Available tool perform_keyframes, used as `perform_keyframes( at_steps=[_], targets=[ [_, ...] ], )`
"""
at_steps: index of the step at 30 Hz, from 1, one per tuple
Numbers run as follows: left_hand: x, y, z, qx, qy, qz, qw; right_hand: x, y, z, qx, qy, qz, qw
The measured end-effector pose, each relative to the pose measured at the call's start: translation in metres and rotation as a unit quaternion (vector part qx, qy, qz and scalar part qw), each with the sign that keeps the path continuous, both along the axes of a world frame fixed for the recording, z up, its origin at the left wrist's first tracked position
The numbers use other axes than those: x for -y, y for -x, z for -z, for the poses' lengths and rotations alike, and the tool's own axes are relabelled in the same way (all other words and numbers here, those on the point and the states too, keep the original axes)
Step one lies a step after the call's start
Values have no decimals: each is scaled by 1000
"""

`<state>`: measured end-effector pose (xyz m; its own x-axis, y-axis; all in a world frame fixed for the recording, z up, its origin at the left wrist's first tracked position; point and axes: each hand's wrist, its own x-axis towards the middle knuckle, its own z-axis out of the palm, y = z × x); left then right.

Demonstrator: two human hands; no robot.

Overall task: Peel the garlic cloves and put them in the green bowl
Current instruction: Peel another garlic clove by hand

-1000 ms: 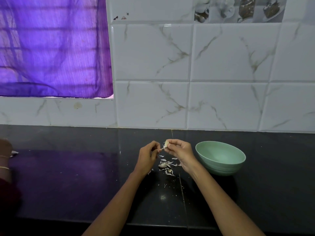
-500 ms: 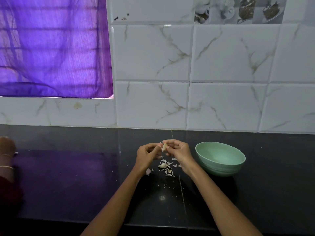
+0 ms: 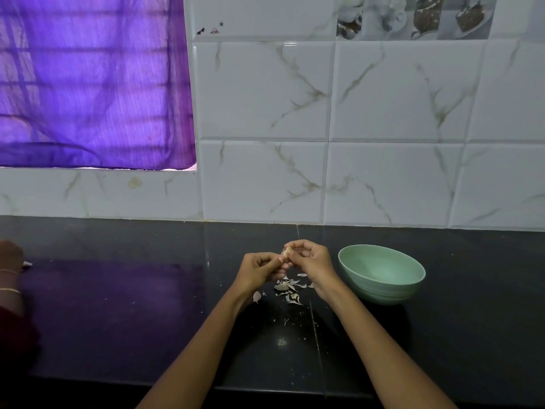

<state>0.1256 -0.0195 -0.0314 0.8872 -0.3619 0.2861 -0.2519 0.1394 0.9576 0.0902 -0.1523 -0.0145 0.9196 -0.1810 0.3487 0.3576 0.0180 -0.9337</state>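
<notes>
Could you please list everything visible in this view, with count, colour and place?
garlic clove: one, pale, pinched between both hands above the counter
garlic skins: scattered pile, whitish, on the counter under the hands
green bowl: one, pale green, on the counter right of the hands
counter: one, black
tiled wall: white marbled, behind the counter
curtain: one, purple, upper left
another person's arm: one, far left edge
left hand: pinches the clove
right hand: holds the clove
</notes>
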Motion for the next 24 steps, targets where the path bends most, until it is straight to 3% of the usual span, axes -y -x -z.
perform_keyframes(
  at_steps=[5, 7, 12, 18, 24],
  targets=[
    [0, 3, -4, -30, 52, 15, 998, 1, -1, -2, -62, -173, -79, 980],
    [0, 3, -4, -20, 48, 7, 999, 1, -1, -3, -77, -197, -85, 974],
    [-1, 1, 2, 93, -41, -56, 993, -1, 0, 1, -57, -31, 22, 998],
    [-2, 0, 4, 206, -104, -115, 966, -1, -1, 3, -87, 42, -18, 995],
    [-2, 0, 4, 175, -112, -127, 970, 3, 0, -3, -92, -65, -38, 993]
  ],
)
